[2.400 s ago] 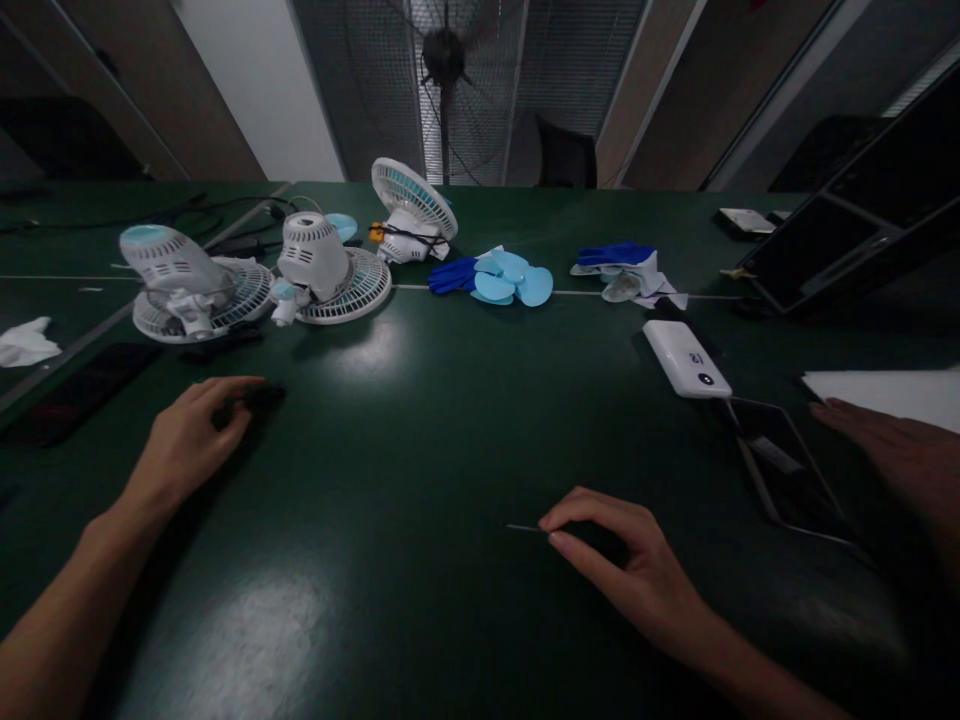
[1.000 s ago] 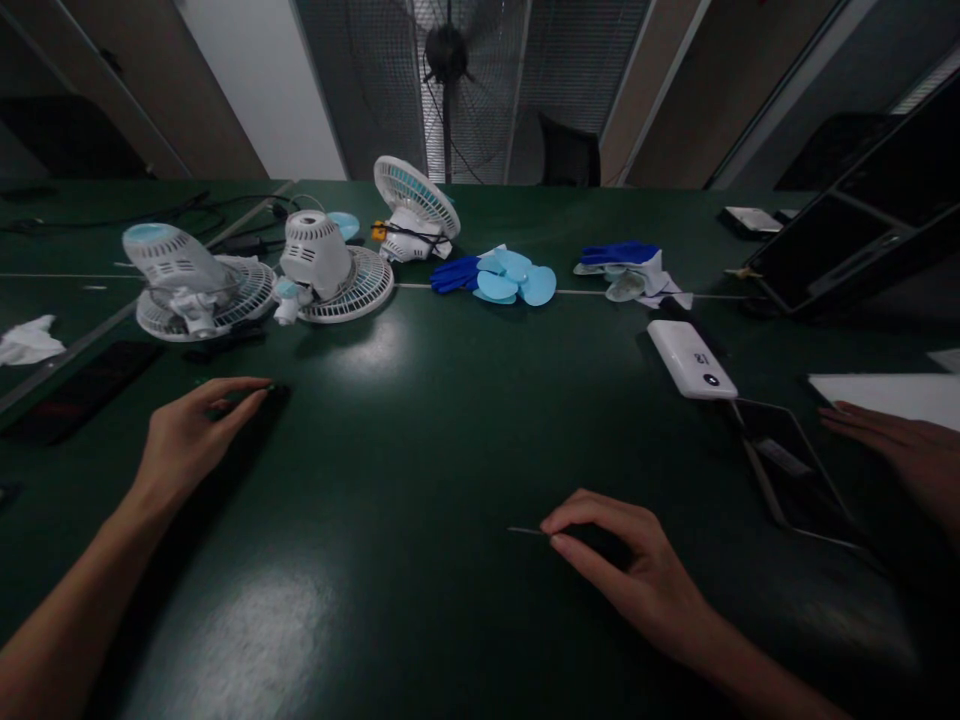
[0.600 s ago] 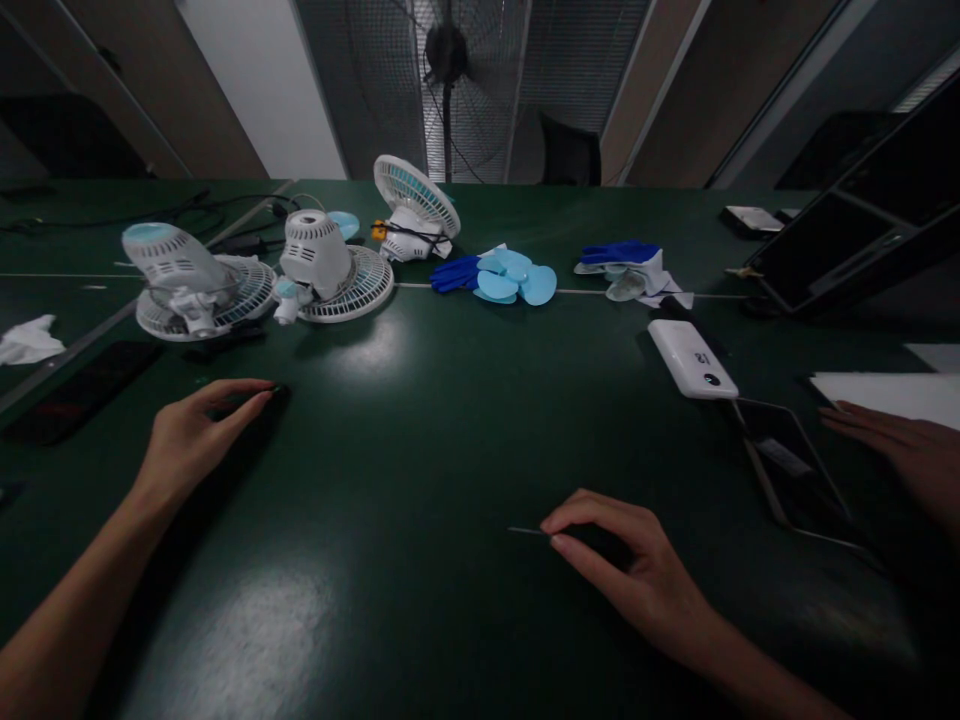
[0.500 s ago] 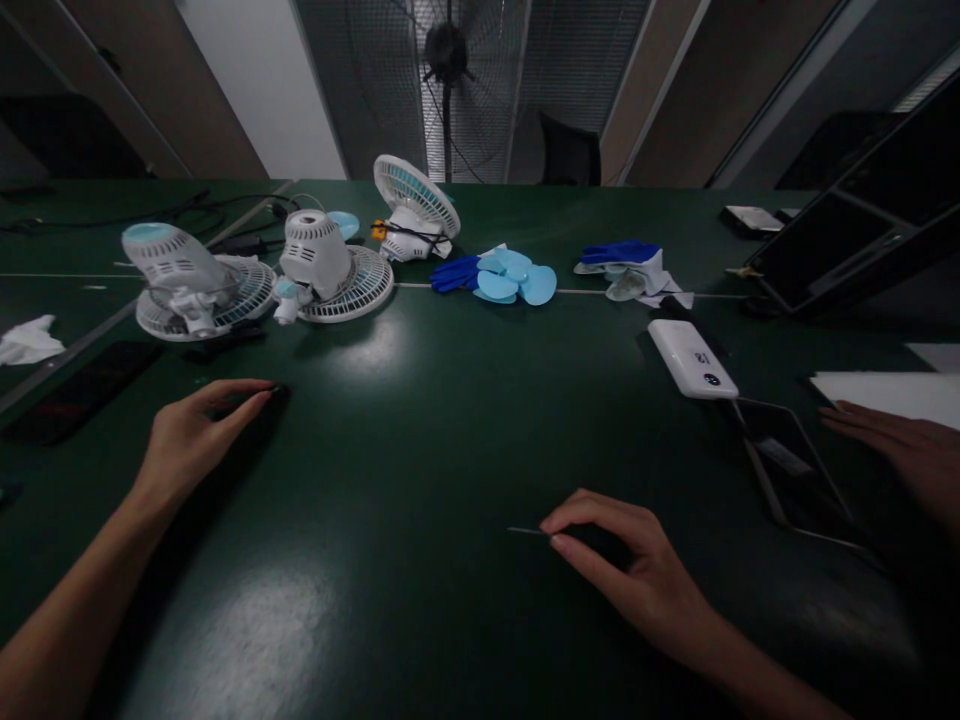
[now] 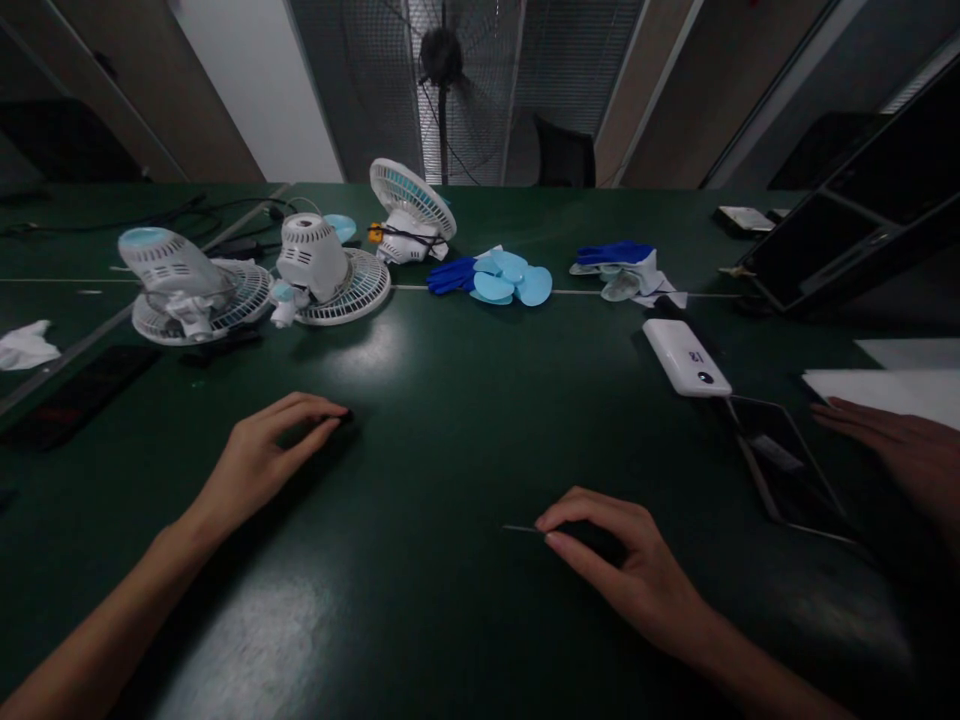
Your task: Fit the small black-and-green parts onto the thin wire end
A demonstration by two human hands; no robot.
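Note:
My left hand [image 5: 274, 455] is low over the green table [image 5: 420, 420], thumb and fingers pinched on a small dark piece [image 5: 346, 415] whose kind I cannot make out. Further right, my right hand [image 5: 615, 555] rests near the tabletop. Its thumb and forefinger are closed on a thin metal pin [image 5: 519, 528] that points left; the end inside the fingers is hidden. A gap of bare table lies between the two hands.
Behind my left hand stand white fans [image 5: 311, 255]. A light-blue fan blade [image 5: 510, 277] lies by blue-and-white gloves [image 5: 619, 262]. At the right are a white power bank [image 5: 686, 357], a phone [image 5: 787, 465], paper [image 5: 885, 390] and another person's hand [image 5: 892, 435].
My left hand has slid to the right and slightly nearer, carrying the small dark piece toward my right hand. The right hand and its pin have hardly moved.

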